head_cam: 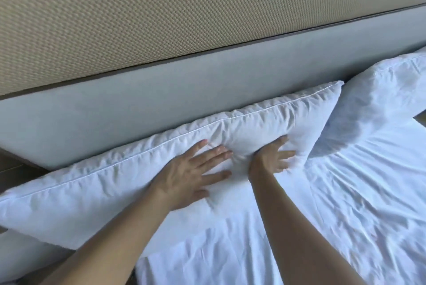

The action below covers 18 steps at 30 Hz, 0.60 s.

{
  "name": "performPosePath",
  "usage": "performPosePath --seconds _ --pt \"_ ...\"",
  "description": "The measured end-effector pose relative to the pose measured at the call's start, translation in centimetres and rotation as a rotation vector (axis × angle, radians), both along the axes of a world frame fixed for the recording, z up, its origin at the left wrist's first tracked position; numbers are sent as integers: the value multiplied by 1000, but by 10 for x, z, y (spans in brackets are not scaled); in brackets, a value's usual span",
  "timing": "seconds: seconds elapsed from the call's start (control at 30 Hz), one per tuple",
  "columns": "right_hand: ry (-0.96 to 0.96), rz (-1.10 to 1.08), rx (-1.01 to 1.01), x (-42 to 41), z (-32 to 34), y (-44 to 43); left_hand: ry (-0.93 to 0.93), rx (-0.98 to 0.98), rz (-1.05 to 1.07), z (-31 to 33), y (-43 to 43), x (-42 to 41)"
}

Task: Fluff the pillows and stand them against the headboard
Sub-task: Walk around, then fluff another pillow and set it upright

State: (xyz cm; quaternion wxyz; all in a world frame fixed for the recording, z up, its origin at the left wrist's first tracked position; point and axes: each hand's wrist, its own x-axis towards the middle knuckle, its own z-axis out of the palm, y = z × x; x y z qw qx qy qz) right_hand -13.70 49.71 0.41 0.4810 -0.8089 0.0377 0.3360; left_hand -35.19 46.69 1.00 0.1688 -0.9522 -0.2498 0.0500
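A long white pillow [96, 183] with piped edges leans against the grey padded headboard [161, 91], running from the lower left up to the middle right. My left hand [191, 174] lies flat on its front face, fingers spread. My right hand [273, 158] presses into the same pillow a little to the right, fingers apart, denting the fabric. A second white pillow [378, 91] rests at the right against the headboard, its corner tucked behind the first pillow's end.
A wrinkled white sheet [345, 204] covers the mattress below and to the right. Above the headboard is a beige woven wall panel [161, 8]. A dark wooden surface [16, 164] shows at the far left.
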Motion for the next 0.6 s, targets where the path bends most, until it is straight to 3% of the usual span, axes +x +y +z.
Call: performPosePath --seconds 0.13,0.33,0.43,0.53,0.6 --pt "21 -4 81 -11 24 38 -56 104 37 10 12 -19" --pt "-139 230 53 -41 50 52 -33 173 112 29 5 -26" --pt "-119 281 87 -33 47 52 -24 165 -79 16 -21 5" --pt "-26 335 131 -20 52 49 43 19 -374 4 -46 50" --pt "33 400 189 -12 60 46 125 -20 -406 -1 -48 78"
